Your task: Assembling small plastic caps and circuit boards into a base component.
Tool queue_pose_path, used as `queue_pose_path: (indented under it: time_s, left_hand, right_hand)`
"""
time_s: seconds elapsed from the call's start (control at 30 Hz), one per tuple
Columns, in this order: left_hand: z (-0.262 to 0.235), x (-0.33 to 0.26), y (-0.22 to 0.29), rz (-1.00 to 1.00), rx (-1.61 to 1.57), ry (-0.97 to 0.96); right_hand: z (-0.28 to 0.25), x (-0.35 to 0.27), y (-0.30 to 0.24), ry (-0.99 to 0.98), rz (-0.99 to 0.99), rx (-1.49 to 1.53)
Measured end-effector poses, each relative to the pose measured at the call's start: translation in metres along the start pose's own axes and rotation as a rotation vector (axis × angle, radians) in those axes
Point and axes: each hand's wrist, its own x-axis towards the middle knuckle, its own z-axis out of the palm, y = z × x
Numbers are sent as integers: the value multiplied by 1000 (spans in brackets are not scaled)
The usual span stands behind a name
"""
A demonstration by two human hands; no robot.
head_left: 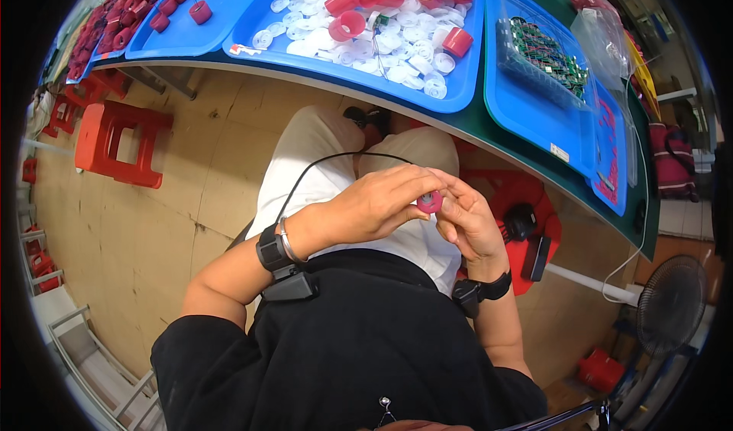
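A small red ring (430,201) is held between both hands over the lap, well below the bench (534,152).

Blue trays (466,80) of red rings (351,25) and white discs (397,41) are ranged ahead along the bench edge. The left hand (374,206) is curled over the ring from the left, fingers closed on it; the right hand (466,219) pinches it from the right. Its axis cannot be told. Open room is left above the lap.

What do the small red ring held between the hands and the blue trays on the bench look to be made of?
The red ring, pinched between left hand and right hand, looks like moulded plastic: uniform colour, smooth, slightly glossy. The blue trays also look like plastic: even colour, rounded raised rims, soft sheen. Neither is certain from this view.
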Motion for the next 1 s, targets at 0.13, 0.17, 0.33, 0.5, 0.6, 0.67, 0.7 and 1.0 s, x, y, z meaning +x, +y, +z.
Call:
queue_pose_path:
  time_s: [0.13, 0.17, 0.33, 0.5, 0.6, 0.67, 0.7, 1.0]
  left_hand:
    - [1, -3, -3, 4, 39, 16]
    - [1, -2, -2, 4, 39, 16]
    - [-1, 2, 0, 34, 38, -61]
    - [2, 1, -4, 31, 31, -67]
    - [8, -2, -10, 37, -5, -47]
    - [11, -2, -12, 38, -38, -34]
    - [12, -2, -12, 42, -34, -12]
    - [10, -6, -3, -88, 38, 41]
  right_hand:
    - [-2, 0, -1, -21, -21, -56]
    - [-2, -1, -1, -67, -35, -12]
    - [-9, 0, 4, -213, -57, 164]
    - [-13, 4, 13, -232, -53, 291]
    - [-19, 6, 22, -264, -69, 399]
    - [-18, 6, 27, -260, -69, 461]
    - [-17, 6, 29, -258, -71, 522]
    - [-13, 12, 26, -108, 29, 432]
